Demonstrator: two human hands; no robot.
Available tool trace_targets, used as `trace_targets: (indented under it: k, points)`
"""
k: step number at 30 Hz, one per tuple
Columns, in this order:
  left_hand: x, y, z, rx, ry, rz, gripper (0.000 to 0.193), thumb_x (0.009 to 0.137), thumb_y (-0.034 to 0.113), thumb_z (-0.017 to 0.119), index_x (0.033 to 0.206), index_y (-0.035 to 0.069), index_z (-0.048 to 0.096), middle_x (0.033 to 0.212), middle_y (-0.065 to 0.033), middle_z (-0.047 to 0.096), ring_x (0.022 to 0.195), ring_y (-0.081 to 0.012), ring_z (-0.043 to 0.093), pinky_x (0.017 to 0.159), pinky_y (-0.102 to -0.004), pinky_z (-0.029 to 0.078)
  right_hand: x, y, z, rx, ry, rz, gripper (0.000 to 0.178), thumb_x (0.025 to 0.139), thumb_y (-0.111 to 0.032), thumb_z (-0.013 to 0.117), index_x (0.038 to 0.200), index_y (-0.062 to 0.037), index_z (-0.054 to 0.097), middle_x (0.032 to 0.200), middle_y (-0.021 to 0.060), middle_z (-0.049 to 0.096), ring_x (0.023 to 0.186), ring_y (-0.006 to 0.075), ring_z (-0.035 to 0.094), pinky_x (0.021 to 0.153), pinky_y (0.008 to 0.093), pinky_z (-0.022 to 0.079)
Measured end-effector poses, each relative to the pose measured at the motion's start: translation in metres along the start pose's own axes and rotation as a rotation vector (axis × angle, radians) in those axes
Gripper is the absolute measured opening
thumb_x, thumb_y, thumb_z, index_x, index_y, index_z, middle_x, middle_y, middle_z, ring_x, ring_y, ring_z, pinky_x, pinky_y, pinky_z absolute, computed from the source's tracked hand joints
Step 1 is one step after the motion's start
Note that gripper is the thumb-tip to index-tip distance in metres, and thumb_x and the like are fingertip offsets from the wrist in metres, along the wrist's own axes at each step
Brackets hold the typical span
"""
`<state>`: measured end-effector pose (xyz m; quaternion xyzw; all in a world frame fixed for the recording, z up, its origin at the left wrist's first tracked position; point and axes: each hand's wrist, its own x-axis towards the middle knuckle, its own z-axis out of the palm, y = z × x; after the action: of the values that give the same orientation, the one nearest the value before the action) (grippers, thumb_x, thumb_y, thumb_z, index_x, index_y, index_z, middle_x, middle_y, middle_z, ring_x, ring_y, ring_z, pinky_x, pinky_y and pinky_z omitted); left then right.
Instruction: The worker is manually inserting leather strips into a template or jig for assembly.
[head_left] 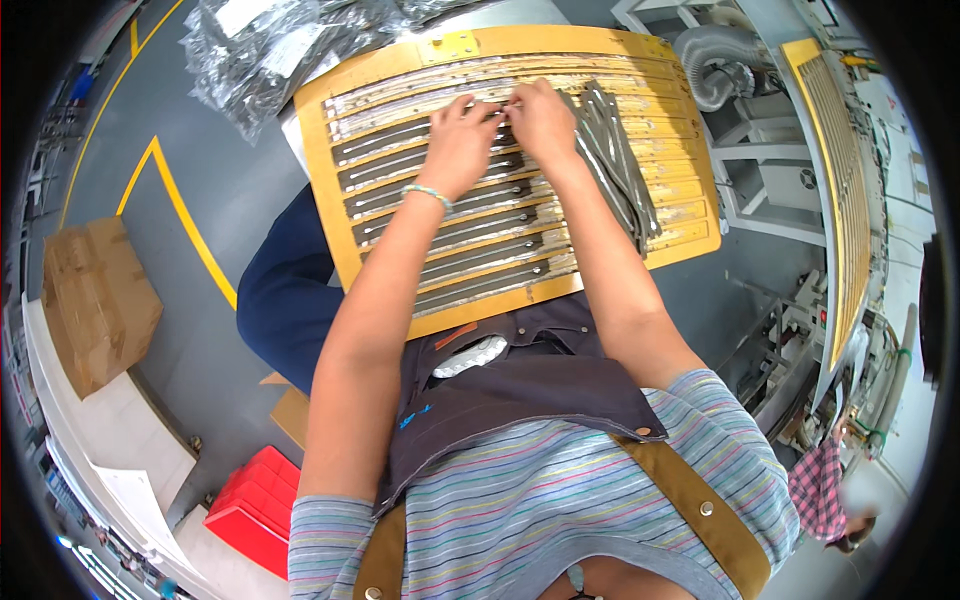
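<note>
The board [382, 318], yellow and grooved, lies toward 12 o'clock of the view's middle, with the person at 6. Dark strips [385, 143] occupy grooves on its 9 o'clock side, each with a thin pale line along it. The left hand [462, 140] is above the board, toward 11 o'clock of its middle; its fingers are bent, tips down near the strips. The right hand [545, 122] stands just beside it, toward 1 o'clock; its fingers are drawn narrow, tips close to those of the left. Whether either hand grips a strip cannot be told, as the fingers hide the spot. A bracelet [427, 196] is worn on the left wrist. A loose bundle [615, 160] of similar strips rests on the board at 3 o'clock, just beside the right hand. Around the view: clear plastic [285, 60] at 11 o'clock, a grey hose [712, 70] between 1 and 2, a second board [838, 190] between 2 and 3, a co-worker's checked shirt [818, 490] at 4, a red bin [258, 505] between 7 and 8, and a carton [100, 300] at 9.
</note>
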<state>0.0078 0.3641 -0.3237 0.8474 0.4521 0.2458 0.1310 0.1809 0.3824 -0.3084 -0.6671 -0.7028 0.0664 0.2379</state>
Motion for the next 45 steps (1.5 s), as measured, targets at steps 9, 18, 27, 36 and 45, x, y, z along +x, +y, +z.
trace_targets:
  k: [9,18,27,36,45]
  points:
    - [-0.020,-0.006,-0.008,0.091,0.001,0.039,0.042,0.102,0.027,0.066,0.140,0.008,0.066,0.150,-0.0043,0.060,0.149,-0.0334,0.042,0.120,-0.0526,0.031,-0.048,0.011,-0.042,0.244,0.015,0.171,0.016,0.094,-0.022,0.076,0.100,-0.0075,0.075,0.103,0.0075,0.069,0.081,0.0264,0.072,0.075,0.0392,0.056]
    - [-0.106,-0.105,-0.109,0.061,-0.092,0.007,0.037,0.103,0.016,0.063,0.140,0.017,0.069,0.155,0.0060,0.059,0.148,-0.0316,0.044,0.119,-0.0500,0.033,-0.085,0.043,-0.057,0.294,0.013,0.173,0.014,0.094,-0.014,0.075,0.096,-0.0009,0.075,0.093,0.0101,0.069,0.075,0.0222,0.069,0.070,0.0354,0.055]
    - [-0.128,-0.118,-0.113,-0.017,0.150,-0.209,0.025,0.099,0.012,0.068,0.121,0.014,0.078,0.144,-0.0001,0.067,0.145,-0.0338,0.046,0.120,-0.0479,0.034,-0.095,0.048,-0.064,0.395,-0.001,0.216,0.014,0.094,-0.013,0.074,0.097,0.0006,0.075,0.093,0.0113,0.070,0.077,0.0221,0.070,0.072,0.0351,0.055]
    - [-0.091,-0.093,-0.106,0.231,0.103,-0.078,0.025,0.086,0.000,0.069,0.110,0.003,0.075,0.109,-0.0087,0.069,0.108,-0.0295,0.064,0.095,-0.0402,0.055,-0.084,0.011,-0.058,0.482,-0.079,0.117,0.014,0.096,-0.012,0.073,0.100,0.0012,0.074,0.098,0.0127,0.070,0.085,0.0262,0.072,0.078,0.0352,0.058]
    - [-0.077,-0.108,-0.103,0.291,0.035,0.077,0.015,0.086,0.009,0.073,0.101,0.005,0.072,0.101,-0.0084,0.064,0.101,-0.0283,0.062,0.090,-0.0391,0.055,-0.072,-0.010,-0.051,0.512,-0.140,0.040,0.013,0.096,-0.011,0.072,0.100,0.0007,0.075,0.100,0.0133,0.071,0.089,0.0276,0.073,0.079,0.0357,0.060]
